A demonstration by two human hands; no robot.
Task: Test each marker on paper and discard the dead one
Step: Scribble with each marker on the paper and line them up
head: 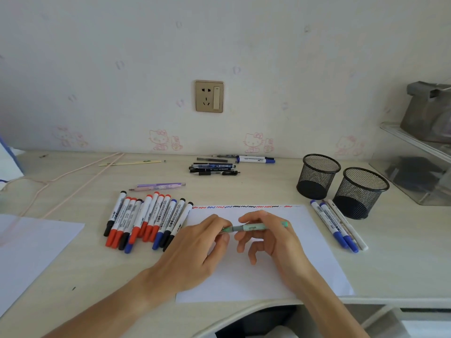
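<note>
Over the white test sheet (256, 276), both hands hold one pale green pen (253, 226) level. My left hand (200, 247) pinches its left end and my right hand (268, 235) grips the middle and right part. Red, blue and black squiggles (244, 206) run along the sheet's far edge. A row of several red, blue and black whiteboard markers (146, 220) lies left of the sheet. To the right of the sheet rest two blue markers (334, 225) and a white pen (349, 228).
Two black mesh pen cups (317, 175) (361, 191) stand at the right. Several dark pens (212, 168) and a blue marker (256, 159) lie near the wall. A purple pen (158, 186), a second sheet (29, 250) at left, and a clear rack (415, 167) at far right.
</note>
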